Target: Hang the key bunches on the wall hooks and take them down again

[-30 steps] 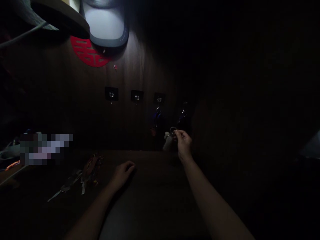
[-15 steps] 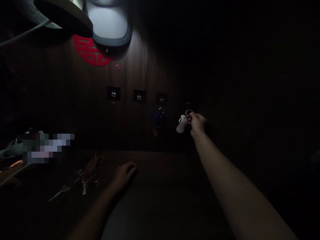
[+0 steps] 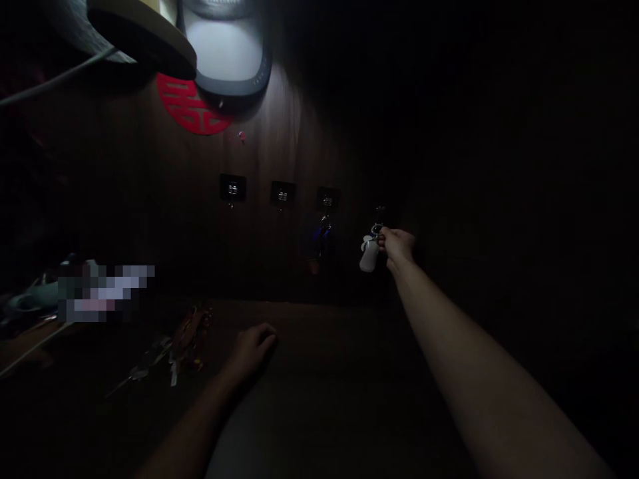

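Observation:
My right hand (image 3: 398, 245) reaches forward to the dark wood panel and pinches the ring of a white keychain (image 3: 369, 256) just below a hook (image 3: 380, 209). The keychain's pale body hangs down to the left of my fingertips. Too dark to tell is whether the ring sits on the hook. Beside it, a bunch with a blue part (image 3: 323, 233) hangs from another hook (image 3: 328, 198). My left hand (image 3: 254, 347) rests on the dark tabletop, holding nothing, thumb apart from the loosely bent fingers.
Two more hooks (image 3: 233, 189) are fixed to the panel on the left. Keys with a brown holder (image 3: 187, 332) lie left of my left hand. Above are a red paper cutout (image 3: 194, 110), a grey-white device (image 3: 229, 53) and a cable (image 3: 60, 78). Blurred clutter (image 3: 42, 296) sits far left.
The view has shifted slightly, moving the scene to the right. The white keychain has swung from a slant to hanging more upright, still in my right hand. My left hand stays on the tabletop.

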`<state>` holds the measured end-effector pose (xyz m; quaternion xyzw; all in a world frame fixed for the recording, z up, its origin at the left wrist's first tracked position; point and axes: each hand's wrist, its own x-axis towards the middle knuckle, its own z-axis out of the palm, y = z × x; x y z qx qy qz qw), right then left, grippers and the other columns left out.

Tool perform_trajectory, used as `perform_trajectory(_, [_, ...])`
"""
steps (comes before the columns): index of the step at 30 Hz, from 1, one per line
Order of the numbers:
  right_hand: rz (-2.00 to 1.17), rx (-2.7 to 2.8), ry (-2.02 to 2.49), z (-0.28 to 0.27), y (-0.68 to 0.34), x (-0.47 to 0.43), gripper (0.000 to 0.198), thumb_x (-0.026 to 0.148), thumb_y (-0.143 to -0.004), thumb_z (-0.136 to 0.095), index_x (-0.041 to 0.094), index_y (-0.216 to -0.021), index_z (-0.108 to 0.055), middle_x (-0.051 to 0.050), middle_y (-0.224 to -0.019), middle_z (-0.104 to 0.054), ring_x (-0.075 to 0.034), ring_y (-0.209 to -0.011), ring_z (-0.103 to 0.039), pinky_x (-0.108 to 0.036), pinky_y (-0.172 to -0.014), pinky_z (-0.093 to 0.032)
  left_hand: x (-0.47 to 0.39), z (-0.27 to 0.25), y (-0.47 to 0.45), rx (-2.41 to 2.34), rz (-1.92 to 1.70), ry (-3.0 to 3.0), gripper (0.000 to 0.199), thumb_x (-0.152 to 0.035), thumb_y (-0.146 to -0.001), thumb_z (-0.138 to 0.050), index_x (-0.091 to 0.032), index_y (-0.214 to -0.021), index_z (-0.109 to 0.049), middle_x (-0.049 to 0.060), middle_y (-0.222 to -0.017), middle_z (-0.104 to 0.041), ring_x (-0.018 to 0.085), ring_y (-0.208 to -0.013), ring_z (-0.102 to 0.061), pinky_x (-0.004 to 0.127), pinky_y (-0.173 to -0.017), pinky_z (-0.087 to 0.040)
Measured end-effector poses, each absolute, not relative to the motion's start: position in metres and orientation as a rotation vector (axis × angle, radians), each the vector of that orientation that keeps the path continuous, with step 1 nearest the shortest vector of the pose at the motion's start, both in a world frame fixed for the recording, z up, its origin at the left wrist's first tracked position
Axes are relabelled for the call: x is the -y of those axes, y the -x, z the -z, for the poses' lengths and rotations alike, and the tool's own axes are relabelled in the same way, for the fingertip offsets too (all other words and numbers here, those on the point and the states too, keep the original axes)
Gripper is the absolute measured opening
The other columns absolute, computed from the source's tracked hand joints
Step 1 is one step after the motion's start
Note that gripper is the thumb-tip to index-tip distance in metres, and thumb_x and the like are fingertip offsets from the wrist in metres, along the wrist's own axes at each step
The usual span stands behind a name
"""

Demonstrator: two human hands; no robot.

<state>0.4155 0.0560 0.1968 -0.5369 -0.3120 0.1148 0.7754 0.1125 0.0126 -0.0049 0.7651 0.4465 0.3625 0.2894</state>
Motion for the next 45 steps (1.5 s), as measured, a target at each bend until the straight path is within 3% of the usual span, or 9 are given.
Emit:
perform_trajectory(6, [-0.216,0.673,1.159,-0.183,-0.41,-0.049,0.009,0.009,-0.067,-0.054,0.017,-0.066,-0.054,0.006,-0.049,-0.051,-0.006,-0.039,-0.045,-0.016,-0.035,-0.031,-0.013,0.005,-0.111,-1.171,-0.969,-2.05,0.021,-0.031,-0.077,-0.047,-0.021,-0.081,-0.064,0.004,-0.09,-0.07,0.02,-0.089,-0.062,0.025,-0.077,-0.043])
perform_trajectory(20, [-0.28,0.812,1.135,-0.075,-0.371,-0.018,0.033,0.033,-0.059,-0.054,0.018,-0.088,-0.059,-0.003,-0.081,-0.062,-0.014,-0.066,-0.055,-0.023,-0.05,-0.042,-0.01,0.008,-0.11,-1.17,-1.018,-2.066,0.019,-0.028,-0.078,-0.047,-0.021,-0.083,-0.063,0.004,-0.092,-0.069,0.019,-0.09,-0.061,0.026,-0.079,-0.042])
perform_trajectory(28, [-0.455,1.0,1.174,-0.011,-0.311,-0.004,0.026,0.034,-0.063,-0.053,0.019,-0.082,-0.061,-0.005,-0.077,-0.066,-0.017,-0.065,-0.058,-0.026,-0.053,-0.043,-0.004,0.004,-0.109,-1.175,-1.036,-2.054,0.017,-0.025,-0.077,-0.049,-0.021,-0.083,-0.064,0.003,-0.09,-0.069,0.019,-0.09,-0.061,0.026,-0.079,-0.043])
perform_trajectory(35, [-0.384,1.32,1.194,0.009,-0.276,0.009,0.018,0.027,-0.07,-0.049,0.022,-0.078,-0.064,-0.003,-0.084,-0.067,-0.021,-0.086,-0.06,-0.034,-0.081,-0.044,-0.002,0.008,-0.104,-1.134,-1.021,-2.115,0.023,-0.016,-0.074,-0.05,-0.021,-0.091,-0.065,0.005,-0.099,-0.068,0.019,-0.096,-0.06,0.028,-0.086,-0.042])
perform_trajectory(45, [-0.376,1.548,1.25,0.016,-0.279,0.003,0.02,0.027,-0.07,-0.045,0.023,-0.075,-0.064,-0.003,-0.081,-0.066,-0.022,-0.082,-0.061,-0.035,-0.078,-0.044,0.021,0.004,-0.052,-1.106,-0.968,-2.321,0.023,-0.016,-0.079,-0.047,-0.023,-0.091,-0.065,0.003,-0.097,-0.068,0.018,-0.094,-0.06,0.029,-0.085,-0.043])
